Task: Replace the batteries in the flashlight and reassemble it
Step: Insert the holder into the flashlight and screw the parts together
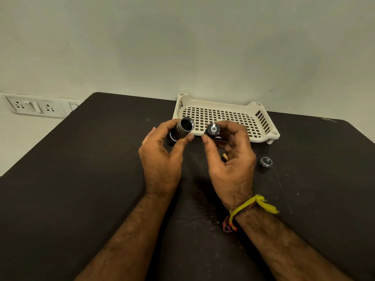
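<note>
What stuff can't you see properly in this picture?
Head view only:
- Inside the flashlight tube: its open end is just dark, so batteries cannot be told.
- The round part in the right hand: fingers cover all but its end.
- A small tan thing: mostly behind that hand.
- The markings on the loose cap: too small to read.
- The tube's lower end: hidden by the left hand.

Both forearms bare, no sleeves. Right wrist carries knotted thread bands (246,209): yellow with frayed tassel, brown, red. Ring (231,151) on right hand.
</note>
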